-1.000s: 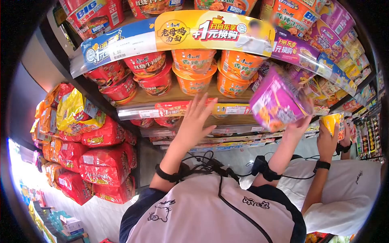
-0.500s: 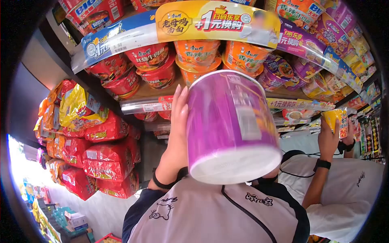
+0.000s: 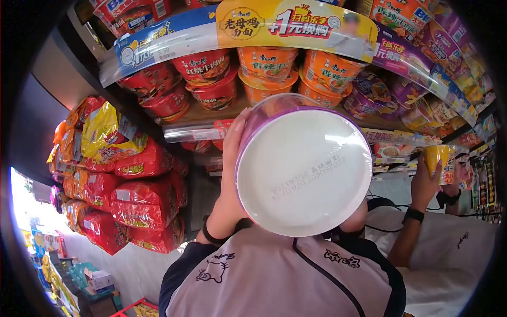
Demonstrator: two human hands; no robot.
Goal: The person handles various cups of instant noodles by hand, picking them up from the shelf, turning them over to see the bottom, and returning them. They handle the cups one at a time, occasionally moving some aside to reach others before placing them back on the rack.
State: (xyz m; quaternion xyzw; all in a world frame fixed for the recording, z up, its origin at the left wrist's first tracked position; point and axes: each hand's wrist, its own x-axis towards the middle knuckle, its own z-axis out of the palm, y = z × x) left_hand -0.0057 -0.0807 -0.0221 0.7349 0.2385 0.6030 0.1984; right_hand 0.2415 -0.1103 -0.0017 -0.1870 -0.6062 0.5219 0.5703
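A large purple instant noodle bowl (image 3: 301, 174) is held up before my chest, its white base with faint printed lines facing me. My left hand (image 3: 231, 158) is pressed along the bowl's left side, fingers pointing up and gripping it. Behind the bowl's lower right edge shows a bit of my right hand or wrist (image 3: 356, 217); its fingers are hidden by the bowl. Beyond the bowl, orange noodle bowls (image 3: 266, 63) and red noodle bowls (image 3: 206, 79) are stacked on a shelf.
Red bagged noodle packs (image 3: 142, 203) are piled at the left. A curved promotional price strip (image 3: 296, 26) runs along the shelf edge. At the right, a co-worker's hand (image 3: 424, 182) holds a yellow cup (image 3: 437, 156). Purple bowls (image 3: 372, 90) sit on the shelf's right side.
The purple noodle bowl has been tilted so its white base, seen edge-on before, now faces me. My left hand stays on its side. The view has shifted slightly.
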